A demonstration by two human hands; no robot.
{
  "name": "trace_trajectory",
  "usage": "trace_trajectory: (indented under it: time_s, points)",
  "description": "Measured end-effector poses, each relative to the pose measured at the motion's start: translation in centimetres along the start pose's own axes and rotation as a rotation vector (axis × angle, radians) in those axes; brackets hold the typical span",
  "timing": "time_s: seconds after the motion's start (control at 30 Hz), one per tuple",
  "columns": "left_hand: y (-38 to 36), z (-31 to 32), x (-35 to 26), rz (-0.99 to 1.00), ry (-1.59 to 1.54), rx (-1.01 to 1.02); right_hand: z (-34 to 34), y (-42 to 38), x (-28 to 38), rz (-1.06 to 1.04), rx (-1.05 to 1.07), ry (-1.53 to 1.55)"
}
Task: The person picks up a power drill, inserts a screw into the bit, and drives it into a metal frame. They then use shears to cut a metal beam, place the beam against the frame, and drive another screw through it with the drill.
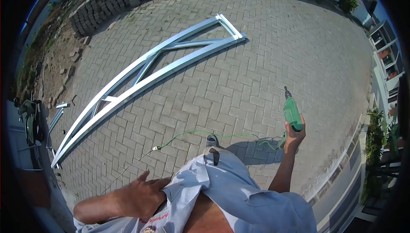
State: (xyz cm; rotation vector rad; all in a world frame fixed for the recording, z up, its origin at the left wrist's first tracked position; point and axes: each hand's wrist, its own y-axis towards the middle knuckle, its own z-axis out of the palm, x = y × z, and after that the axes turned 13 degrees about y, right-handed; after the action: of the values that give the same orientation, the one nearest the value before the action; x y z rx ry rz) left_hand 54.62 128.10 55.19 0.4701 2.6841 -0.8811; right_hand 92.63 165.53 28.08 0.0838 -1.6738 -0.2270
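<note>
A green corded power drill (pixel 292 112) is gripped in my right hand (pixel 294 138), held out to the right with its dark chuck pointing away from me. From its handle a green cord (pixel 205 131) runs left to a plug connection with a paler cable (pixel 134 167). My left hand (pixel 143 195) rests against the front of my light blue shirt (pixel 192 176), fingers apart, with nothing visible in it. Ahead on the paving lies a silvery metal truss frame (pixel 147 73), wide at its far right end and tapering to a point at the near left.
Grey paving blocks (pixel 256 71) form the ground. Stacked pavers (pixel 111 4) stand at the upper left, near loose bricks (pixel 73 56). Short metal offcuts (pixel 56 118) and a dark green machine (pixel 30 120) are at the left. A kerb (pixel 337 169) and plants (pixel 373 135) border the right.
</note>
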Motion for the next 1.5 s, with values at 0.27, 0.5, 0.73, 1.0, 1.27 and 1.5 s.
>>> trace_trajectory:
  time_s: [0.27,0.5,0.73,1.0,1.27,1.5]
  points:
    - [10.0,-3.7,7.5,0.254,-0.148,-0.232,-1.2,0.8,-4.0,0.231,-0.041,0.052]
    - [16.6,-9.1,14.2,0.289,-0.160,-0.147,2.2,4.5,-4.8,0.178,-0.040,-0.014]
    - [23.4,-17.9,27.0,0.372,-0.154,-0.104,9.9,12.0,-5.5,0.268,-0.048,-0.088]
    - [31.1,-31.2,40.0,0.779,-0.658,-0.087,18.9,21.0,-2.3,0.345,-0.039,-0.055]
    - [50.5,-32.6,50.1,0.071,-1.587,-0.528,25.6,29.4,-1.2,0.325,0.053,0.037]
    - [66.6,-31.6,54.5,-0.039,-1.862,-0.514,29.9,41.0,-0.9,0.390,0.241,0.133]
